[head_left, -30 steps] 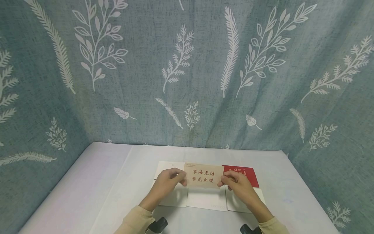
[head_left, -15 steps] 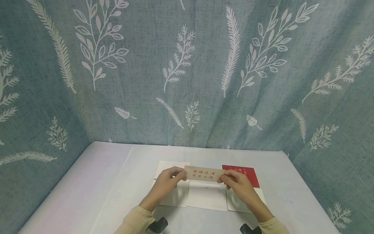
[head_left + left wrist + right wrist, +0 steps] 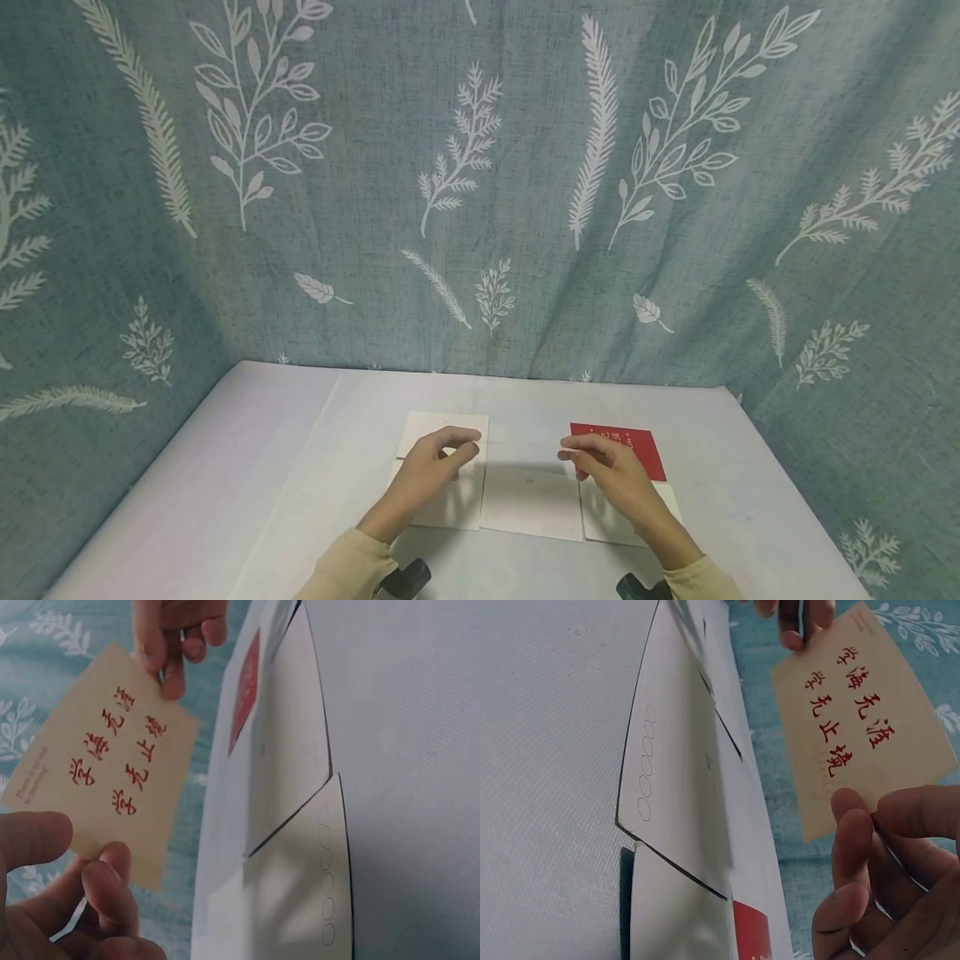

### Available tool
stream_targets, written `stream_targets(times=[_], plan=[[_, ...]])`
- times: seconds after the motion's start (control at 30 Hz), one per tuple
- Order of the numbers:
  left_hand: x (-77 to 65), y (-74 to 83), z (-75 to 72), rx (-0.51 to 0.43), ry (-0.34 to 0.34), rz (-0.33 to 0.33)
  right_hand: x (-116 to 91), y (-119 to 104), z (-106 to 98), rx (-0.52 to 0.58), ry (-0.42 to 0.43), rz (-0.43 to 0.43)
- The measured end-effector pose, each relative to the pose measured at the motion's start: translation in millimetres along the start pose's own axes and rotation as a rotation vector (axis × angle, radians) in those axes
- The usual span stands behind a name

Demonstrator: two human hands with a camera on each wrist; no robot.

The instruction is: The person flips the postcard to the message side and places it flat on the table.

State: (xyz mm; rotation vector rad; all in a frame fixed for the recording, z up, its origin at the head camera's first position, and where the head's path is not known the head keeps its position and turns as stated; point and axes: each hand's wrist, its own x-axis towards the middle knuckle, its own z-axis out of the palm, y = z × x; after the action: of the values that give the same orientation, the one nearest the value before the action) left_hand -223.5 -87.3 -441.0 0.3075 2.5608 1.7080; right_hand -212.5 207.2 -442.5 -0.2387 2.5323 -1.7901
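Note:
A tan postcard (image 3: 112, 765) with red Chinese handwriting is held up between both hands. In the head view it is turned so flat to the camera that only a thin line shows. My left hand (image 3: 433, 471) pinches one short end between thumb and fingers; my right hand (image 3: 606, 475) pinches the opposite end the same way. Both wrist views show the written face, tilted, above the table. Below the hands lie white cards, among them a middle one (image 3: 532, 504) in shadow. A red card (image 3: 637, 450) with light writing lies partly behind the right hand.
More white cards lie under the left hand, one at the far left (image 3: 435, 425) and one nearer (image 3: 465, 496). Another white card (image 3: 611, 515) lies below the right forearm. The white table (image 3: 300, 467) ends at a leaf-patterned blue-green curtain (image 3: 360, 208).
The postcard has tipped from facing the head camera to nearly edge-on, uncovering the top of the middle white card. Both hands have stayed in about the same place.

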Motion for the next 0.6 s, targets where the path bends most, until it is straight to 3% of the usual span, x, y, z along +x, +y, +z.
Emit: stream_targets(times=[0.6], plan=[[-0.4,-0.7,-2.4,-0.002,0.002,0.037,3.0,-0.7,1.9,-0.011,0.062,0.1]])
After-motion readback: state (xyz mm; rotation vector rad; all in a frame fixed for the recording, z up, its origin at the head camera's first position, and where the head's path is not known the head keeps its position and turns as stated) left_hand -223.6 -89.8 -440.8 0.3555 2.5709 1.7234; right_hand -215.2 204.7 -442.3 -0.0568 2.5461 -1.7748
